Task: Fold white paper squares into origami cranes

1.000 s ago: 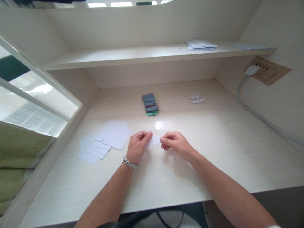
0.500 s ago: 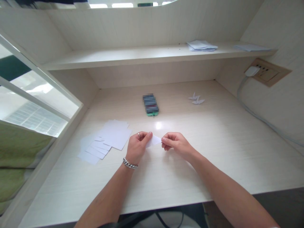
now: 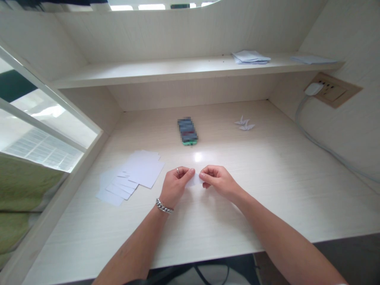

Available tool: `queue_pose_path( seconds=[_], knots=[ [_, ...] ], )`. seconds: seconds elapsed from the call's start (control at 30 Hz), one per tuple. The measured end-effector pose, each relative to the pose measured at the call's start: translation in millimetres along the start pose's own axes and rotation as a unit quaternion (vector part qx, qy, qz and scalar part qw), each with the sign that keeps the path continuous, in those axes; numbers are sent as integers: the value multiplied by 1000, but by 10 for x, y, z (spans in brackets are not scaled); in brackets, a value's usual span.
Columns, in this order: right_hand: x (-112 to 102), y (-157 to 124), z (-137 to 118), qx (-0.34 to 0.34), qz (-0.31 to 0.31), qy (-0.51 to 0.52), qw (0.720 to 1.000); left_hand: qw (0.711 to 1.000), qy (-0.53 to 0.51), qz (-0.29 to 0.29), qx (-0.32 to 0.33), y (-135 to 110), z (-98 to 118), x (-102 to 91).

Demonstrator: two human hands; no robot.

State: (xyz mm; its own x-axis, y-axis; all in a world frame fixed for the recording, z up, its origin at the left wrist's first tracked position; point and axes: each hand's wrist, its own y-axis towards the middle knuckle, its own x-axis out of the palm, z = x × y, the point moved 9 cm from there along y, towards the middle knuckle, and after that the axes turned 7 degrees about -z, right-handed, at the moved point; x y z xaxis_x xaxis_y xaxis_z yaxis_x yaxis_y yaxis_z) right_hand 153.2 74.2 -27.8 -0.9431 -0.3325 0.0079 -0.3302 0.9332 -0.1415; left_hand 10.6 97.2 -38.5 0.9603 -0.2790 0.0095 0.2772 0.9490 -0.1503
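Between my hands is a small piece of white paper, held a little above the desk and partly hidden by my fingers. My left hand, with a ring and a chain bracelet, pinches its left side between thumb and fingers. On the other side, my right hand pinches the paper's right edge. Left of my hands, several white paper sheets lie overlapping on the desk. Farther back to the right sit small folded paper cranes.
A phone, blurred on its screen, lies at the middle back of the desk. Folded papers rest on the shelf above. From the wall socket at right, a grey cable runs down the side.
My left hand has moved slightly right, closer to my right hand, and its thumb covers more of the paper. Less of the paper shows between the hands.
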Motion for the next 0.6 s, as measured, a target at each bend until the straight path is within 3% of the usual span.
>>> queue_pose_path(
  seconds=[0.23, 0.4, 0.6],
  knots=[
    [41, 27, 41, -5, -8, 19, 1000, 999, 21, -26, 6, -24, 46, 65],
    [85, 19, 47, 0, -20, 62, 998, 998, -25, -51, -8, -10, -9, 108],
    [79, 36, 88, 7, -13, 64, 998, 999, -42, -16, -25, -2, -41, 42]
  ],
)
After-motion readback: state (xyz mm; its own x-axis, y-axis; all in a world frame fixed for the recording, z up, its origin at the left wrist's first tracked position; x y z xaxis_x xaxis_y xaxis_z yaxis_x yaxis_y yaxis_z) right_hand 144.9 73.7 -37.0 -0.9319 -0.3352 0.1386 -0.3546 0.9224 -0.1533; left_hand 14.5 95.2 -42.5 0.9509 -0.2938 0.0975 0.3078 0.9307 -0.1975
